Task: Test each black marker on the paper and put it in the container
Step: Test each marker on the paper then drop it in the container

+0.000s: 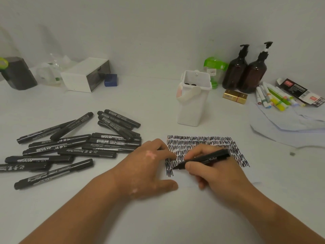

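The right hand grips 1 black marker in a writing hold, with thumb and fingers curled round the barrel. The marker is uncapped and tilted, and its tip touches the paper at the lower left of the black scribble rows.

The left hand lies palm down on the table, just beside the right hand, with its fingertips on the left edge of the paper. A small dark piece shows beside its index finger. Whether the hand holds it cannot be told.

The pile of black markers, all capped, lies on the table left of the left hand, with the nearest ones close to its knuckles.

The white container stands upright beyond the paper, apart from both hands. 2 dark marker ends show inside it.

2 brown pump bottles, a gold box and a bunch of coloured markers are at the far right.
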The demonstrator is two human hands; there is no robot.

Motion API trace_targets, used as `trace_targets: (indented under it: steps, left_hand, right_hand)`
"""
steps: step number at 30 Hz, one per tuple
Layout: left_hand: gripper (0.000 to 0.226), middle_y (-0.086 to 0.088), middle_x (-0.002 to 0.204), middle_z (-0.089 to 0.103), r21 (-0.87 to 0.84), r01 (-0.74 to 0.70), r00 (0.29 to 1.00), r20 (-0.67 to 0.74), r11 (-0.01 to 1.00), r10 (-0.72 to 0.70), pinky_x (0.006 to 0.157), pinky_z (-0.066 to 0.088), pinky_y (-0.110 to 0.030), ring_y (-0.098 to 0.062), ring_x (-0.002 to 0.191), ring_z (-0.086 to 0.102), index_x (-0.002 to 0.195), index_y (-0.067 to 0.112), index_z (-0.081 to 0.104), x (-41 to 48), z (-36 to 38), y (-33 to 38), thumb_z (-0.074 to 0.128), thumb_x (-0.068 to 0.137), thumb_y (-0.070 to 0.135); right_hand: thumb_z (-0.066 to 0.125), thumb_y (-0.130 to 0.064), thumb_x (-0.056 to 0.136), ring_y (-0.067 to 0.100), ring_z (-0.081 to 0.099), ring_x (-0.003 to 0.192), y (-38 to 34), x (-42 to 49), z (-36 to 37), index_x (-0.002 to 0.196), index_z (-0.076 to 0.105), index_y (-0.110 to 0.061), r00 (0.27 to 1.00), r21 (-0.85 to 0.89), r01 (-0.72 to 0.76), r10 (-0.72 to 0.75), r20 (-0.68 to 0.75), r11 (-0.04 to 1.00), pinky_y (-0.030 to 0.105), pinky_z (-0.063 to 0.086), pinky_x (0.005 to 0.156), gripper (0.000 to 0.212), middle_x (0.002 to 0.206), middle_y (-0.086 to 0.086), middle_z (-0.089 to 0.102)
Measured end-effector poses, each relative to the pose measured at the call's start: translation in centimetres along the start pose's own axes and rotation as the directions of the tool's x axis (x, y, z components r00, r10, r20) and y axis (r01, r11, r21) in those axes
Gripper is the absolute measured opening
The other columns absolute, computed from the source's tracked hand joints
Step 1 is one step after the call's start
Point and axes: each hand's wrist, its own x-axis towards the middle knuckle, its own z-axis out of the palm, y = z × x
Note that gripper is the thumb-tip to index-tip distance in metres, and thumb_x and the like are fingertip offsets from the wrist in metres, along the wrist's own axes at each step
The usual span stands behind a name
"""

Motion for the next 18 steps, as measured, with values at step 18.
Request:
trace_targets:
  steps: [18]
  left_hand:
    - [0.058, 0.018, 0.123, 0.045, -0.024, 0.017, 0.999, -0.027, 1.000, -0.017, 0.101, 0.036, -0.018, -0.004, 0.114, 0.045, 0.134, 0.038, 0.055, 0.07, 0.17, 0.07, 0.069, 0.081, 0.056]
  right_hand:
    - [0.075, -0.021, 0.080, 0.011, 0.057, 0.043, 0.16, 0.01, 0.06, 0.080, 0.072, -0.026, 1.000, -0.166, -0.016, 0.014, -0.010, 0.986, 0.019, 0.044, 0.047, 0.006, 0.053, -0.009, 0.062]
